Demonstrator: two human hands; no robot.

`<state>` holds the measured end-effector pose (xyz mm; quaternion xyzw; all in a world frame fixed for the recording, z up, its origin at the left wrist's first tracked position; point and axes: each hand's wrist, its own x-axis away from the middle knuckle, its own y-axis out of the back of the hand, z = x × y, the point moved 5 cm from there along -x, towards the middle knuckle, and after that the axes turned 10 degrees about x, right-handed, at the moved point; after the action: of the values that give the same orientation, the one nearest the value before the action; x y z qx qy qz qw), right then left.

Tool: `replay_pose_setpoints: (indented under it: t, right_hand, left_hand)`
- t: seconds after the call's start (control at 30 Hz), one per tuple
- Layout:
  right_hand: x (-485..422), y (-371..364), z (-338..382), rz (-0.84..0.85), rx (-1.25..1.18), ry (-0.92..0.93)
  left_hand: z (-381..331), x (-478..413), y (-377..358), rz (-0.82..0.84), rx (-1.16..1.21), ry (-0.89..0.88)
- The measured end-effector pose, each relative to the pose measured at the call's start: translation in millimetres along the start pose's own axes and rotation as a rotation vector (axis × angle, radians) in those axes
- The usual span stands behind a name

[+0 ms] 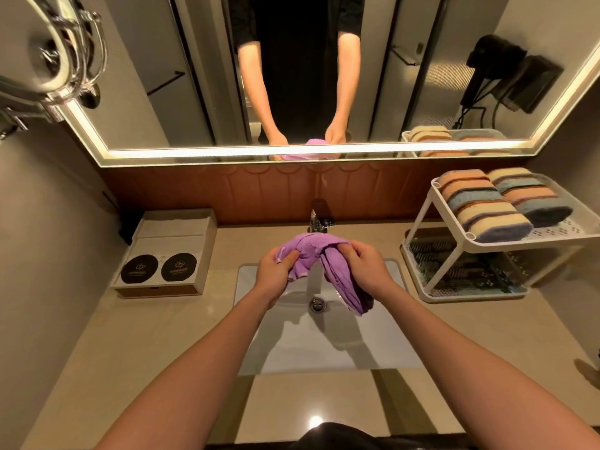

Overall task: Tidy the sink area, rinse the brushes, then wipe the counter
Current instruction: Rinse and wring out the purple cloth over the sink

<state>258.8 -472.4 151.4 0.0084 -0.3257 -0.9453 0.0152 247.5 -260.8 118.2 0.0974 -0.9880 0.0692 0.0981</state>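
A purple cloth (316, 254) is bunched between both hands above the white sink (383, 349), just in front of the chrome tap (317, 222). My left hand (276, 267) grips its left end with curled fingers. My right hand (363, 266) grips the right part, from which a long wet tail (349, 293) hangs down toward the drain (317, 304). A thin stream of water falls from the tap into the basin. Several dark brushes (454, 271) lie on the lower tier of the white rack at the right.
The white two-tier rack (418, 251) stands on the beige counter (146, 336) to the right, with two rolled striped towels (487, 206) on top. A boxed amenity tray (165, 258) sits at the left. A lit mirror (470, 60) covers the wall behind.
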Motion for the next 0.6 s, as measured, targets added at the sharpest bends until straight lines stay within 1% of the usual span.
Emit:
replay_pose_setpoints:
  t: [0.03, 0.1, 0.2, 0.23, 0.27, 0.3, 0.33, 0.37, 0.4, 0.43, 0.47, 0.53, 0.57, 0.6]
  right_hand:
    - [-0.3, 3.1, 3.7, -0.008, 0.095, 0.051]
    - [1.2, 6.9, 10.9, -0.035, 0.239, 0.131]
    - [2.6, 7.8, 22.5, -0.029, 0.226, 0.176]
    - [2.3, 6.4, 26.7, 0.0, 0.216, 0.172]
    - [1.8, 4.0, 30.5, 0.034, 0.219, 0.154]
    - [-1.2, 1.1, 31.0, 0.057, 0.223, 0.116]
    - [-3.1, -1.1, 31.3, 0.076, 0.208, 0.061]
    - [-5.1, -3.4, 30.2, 0.093, 0.155, -0.018]
    - [-6.1, -7.2, 27.9, 0.113, 0.05, -0.119]
    - [-7.5, -12.5, 27.1, 0.135, -0.081, -0.227]
    - [-7.5, -17.9, 25.8, 0.159, -0.215, -0.34]
    - [-5.3, -24.5, 28.6, 0.192, -0.483, -0.514]
    - [-4.1, -25.6, 32.2, 0.195, -0.6, -0.57]
    - [-2.5, -25.2, 33.9, 0.189, -0.676, -0.609]
  left_hand:
    - [1.5, -2.3, 4.8, -0.04, -0.022, -0.002]
    - [9.0, -6.6, 11.9, -0.066, -0.089, 0.046]
    - [24.3, -4.8, 14.1, -0.054, -0.137, 0.22]
    - [25.7, -1.8, 13.8, -0.077, -0.217, 0.241]
    - [23.5, 2.3, 13.9, -0.117, -0.356, 0.213]
    - [17.7, 7.3, 12.1, -0.175, -0.494, 0.144]
    - [8.0, 16.7, 8.4, -0.25, -0.566, 0.037]
    - [-1.5, 26.7, 3.3, -0.312, -0.564, -0.09]
    - [-8.1, 36.1, -3.1, -0.325, -0.52, -0.176]
    - [-11.3, 41.3, -10.7, -0.28, -0.435, -0.212]
    - [-8.1, 43.6, -18.6, -0.187, -0.318, -0.164]
    - [-0.9, 46.5, -32.0, -0.025, -0.028, 0.03]
    - [1.0, 46.6, -34.1, 0.018, 0.088, 0.113]
    - [-1.1, 46.6, -34.8, 0.036, 0.135, 0.159]
